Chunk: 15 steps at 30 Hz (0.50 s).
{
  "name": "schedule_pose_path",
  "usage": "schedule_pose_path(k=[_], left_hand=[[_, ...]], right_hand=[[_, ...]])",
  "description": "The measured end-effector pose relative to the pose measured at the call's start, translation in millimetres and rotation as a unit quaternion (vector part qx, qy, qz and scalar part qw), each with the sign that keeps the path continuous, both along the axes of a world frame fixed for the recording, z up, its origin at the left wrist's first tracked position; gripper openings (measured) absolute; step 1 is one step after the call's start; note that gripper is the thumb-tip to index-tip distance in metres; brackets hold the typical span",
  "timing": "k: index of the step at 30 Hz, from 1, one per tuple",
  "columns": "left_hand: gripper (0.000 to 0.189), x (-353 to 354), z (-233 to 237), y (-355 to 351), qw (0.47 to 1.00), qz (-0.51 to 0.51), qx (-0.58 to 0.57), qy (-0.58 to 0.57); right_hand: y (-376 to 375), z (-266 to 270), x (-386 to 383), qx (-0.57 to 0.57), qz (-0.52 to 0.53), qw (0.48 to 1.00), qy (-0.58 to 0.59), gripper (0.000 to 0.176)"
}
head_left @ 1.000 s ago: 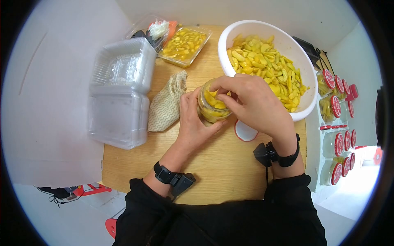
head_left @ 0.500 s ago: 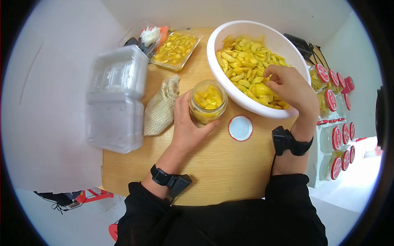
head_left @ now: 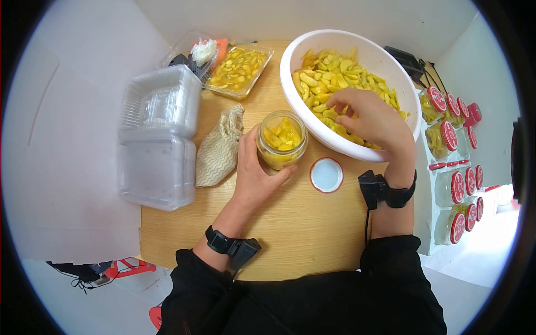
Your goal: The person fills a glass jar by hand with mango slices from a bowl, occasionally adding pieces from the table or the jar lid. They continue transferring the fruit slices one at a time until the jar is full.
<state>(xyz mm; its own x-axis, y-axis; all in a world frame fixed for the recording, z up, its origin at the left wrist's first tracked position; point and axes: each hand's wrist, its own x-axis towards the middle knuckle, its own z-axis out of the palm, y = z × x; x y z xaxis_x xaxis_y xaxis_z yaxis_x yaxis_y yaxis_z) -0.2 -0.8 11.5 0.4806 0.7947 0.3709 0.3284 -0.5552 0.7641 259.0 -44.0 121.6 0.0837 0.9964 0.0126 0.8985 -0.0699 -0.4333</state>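
Note:
My left hand (head_left: 255,167) is wrapped around the left side of a glass jar (head_left: 282,159), which stands upright on the table and holds yellow fruit slices (head_left: 283,135). Over a large white basin (head_left: 295,106) full of yellow fruit slices (head_left: 335,75), my right hand (head_left: 368,118) reaches down with bent fingers. Its thumb and forefinger are apart, just at the slices; the other fingertips are hidden. A white jar lid (head_left: 326,175) with a red rim lies on the wood beside the jar.
A patterned cloth (head_left: 220,148) lies left of the jar, beside stacked clear plastic containers (head_left: 159,139). Behind are a tray of slices in liquid (head_left: 239,70) and a black box with cables (head_left: 405,61). Several red-lidded jars (head_left: 456,184) stand at right.
My right hand has moved left across the slices in the basin, its thumb and forefinger apart. My left hand still holds the jar in the same place.

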Motion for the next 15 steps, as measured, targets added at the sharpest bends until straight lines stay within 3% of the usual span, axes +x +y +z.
schedule_pose_path(k=[8, 11, 15], left_hand=[[0.099, 1, 0, 0, 1.000, 0.002, -0.001, -0.002], [0.100, 0, -1, 0, 1.000, 0.000, -0.007, 0.000], [0.100, 0, -1, 0, 1.000, 0.001, -0.011, 0.005]], right_hand=[[-1, -4, -7, -0.029, 0.057, 0.995, 0.071, 0.031], [-3, 16, -15, -0.094, 0.073, 0.983, 0.142, 0.031], [-3, 14, -13, -0.096, 0.079, 0.983, 0.138, 0.031]])
